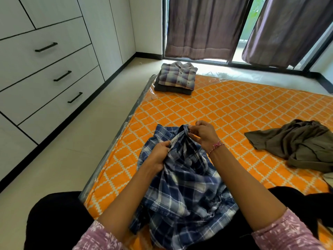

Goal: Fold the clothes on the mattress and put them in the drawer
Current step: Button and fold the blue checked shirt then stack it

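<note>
A crumpled blue plaid shirt [187, 181] lies bunched in front of me on the orange patterned mattress [225, 109]. My left hand [158, 156] grips the cloth at the shirt's left side. My right hand [201, 132] pinches a fold of it near the collar, a little higher up. A folded purple plaid shirt [177, 75] tops a small stack of dark folded clothes at the mattress's far left corner. An unfolded olive garment [299, 143] lies in a heap at the right. White drawers with black handles [57, 76] stand shut along the left wall.
Pale tiled floor [93, 127] runs between the mattress and the drawers. Brown curtains [201, 26] hang over a glass door at the back. My knees in black trousers [57, 222] rest at the mattress's near edge. Clear plastic wraps the mattress sides.
</note>
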`<state>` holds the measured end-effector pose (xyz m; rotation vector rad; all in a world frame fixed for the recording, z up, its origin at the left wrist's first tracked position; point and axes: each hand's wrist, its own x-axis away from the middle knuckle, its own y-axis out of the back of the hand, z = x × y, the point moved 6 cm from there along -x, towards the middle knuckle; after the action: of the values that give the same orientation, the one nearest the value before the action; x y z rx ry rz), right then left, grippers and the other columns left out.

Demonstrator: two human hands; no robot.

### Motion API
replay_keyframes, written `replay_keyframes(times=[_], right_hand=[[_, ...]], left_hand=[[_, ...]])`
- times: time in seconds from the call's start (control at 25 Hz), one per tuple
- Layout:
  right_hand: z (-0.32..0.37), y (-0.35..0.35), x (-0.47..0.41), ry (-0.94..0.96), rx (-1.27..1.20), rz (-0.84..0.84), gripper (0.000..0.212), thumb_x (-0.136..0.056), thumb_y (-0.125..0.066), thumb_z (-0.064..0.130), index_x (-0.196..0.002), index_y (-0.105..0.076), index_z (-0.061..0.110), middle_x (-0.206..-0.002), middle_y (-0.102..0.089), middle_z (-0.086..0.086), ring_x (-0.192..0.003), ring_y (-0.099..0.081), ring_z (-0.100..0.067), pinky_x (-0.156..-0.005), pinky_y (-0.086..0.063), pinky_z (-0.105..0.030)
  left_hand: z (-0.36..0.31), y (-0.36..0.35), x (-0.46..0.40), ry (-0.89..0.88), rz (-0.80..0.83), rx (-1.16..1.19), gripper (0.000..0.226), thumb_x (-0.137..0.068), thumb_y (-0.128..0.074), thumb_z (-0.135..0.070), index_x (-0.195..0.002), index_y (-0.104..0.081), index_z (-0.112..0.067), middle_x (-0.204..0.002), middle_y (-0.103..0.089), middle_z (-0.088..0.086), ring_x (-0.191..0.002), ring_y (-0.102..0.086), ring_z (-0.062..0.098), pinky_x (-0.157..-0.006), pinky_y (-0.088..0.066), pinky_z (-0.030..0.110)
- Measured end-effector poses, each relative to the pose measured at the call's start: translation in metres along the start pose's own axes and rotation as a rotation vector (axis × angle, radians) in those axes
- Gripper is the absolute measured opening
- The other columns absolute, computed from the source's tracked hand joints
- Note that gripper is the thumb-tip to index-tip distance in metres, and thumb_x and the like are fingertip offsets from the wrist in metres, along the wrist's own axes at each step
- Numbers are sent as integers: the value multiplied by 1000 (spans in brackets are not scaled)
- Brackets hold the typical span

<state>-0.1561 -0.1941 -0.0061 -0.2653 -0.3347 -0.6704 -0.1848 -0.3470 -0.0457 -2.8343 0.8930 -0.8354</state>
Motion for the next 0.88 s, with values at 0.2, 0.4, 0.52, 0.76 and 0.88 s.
replay_keyframes(times=[0.2,0.4,0.52,0.76,0.88], right_hand=[[-8,-9,-5,9,10,-56,38,-87,-51,-14,-64,-38,12,-68,-45,-8,-65,-51,-18,-47,-55,-23],[-18,-10,-15,26,7,-123,39,-87,-48,-16,-64,-36,12,-76,-39,-12,-72,-49,-23,-53,-57,-29],[-22,-6,-17,46,-38,-186,38,-88,-46,-17,-66,-36,13,-77,-38,-10,-68,-48,-21,-53,-55,-28],[-58,1,1,79,615,187,38,-85,-67,40,-82,-54,5,-70,-52,-4,-60,-49,-15,-57,-40,-29],[-66,12,14,212,987,285,28,-89,-64,24,-71,-56,5,-56,-44,-3,-52,-39,-14,-56,-33,-26]], left_hand=[[-14,23,-18,-49,100,-700,21,-92,-55,-26,-81,-58,-8,-72,-54,12,-62,-51,23,-61,-41,29],[1,44,-10,110,24,-1524,36,-85,-66,-29,-110,-48,-11,-94,-49,5,-83,-49,22,-73,-46,36],[6,46,-10,86,-50,-1183,21,-87,-66,-16,-101,-52,-7,-81,-50,5,-70,-48,19,-61,-41,31],[32,47,-6,99,-258,126,26,-99,-44,-4,-122,-51,3,-95,-61,13,-76,-58,26,-66,-52,38],[25,49,-7,161,-250,213,21,-100,-43,-13,-105,-57,2,-86,-61,12,-70,-57,24,-54,-50,31]])
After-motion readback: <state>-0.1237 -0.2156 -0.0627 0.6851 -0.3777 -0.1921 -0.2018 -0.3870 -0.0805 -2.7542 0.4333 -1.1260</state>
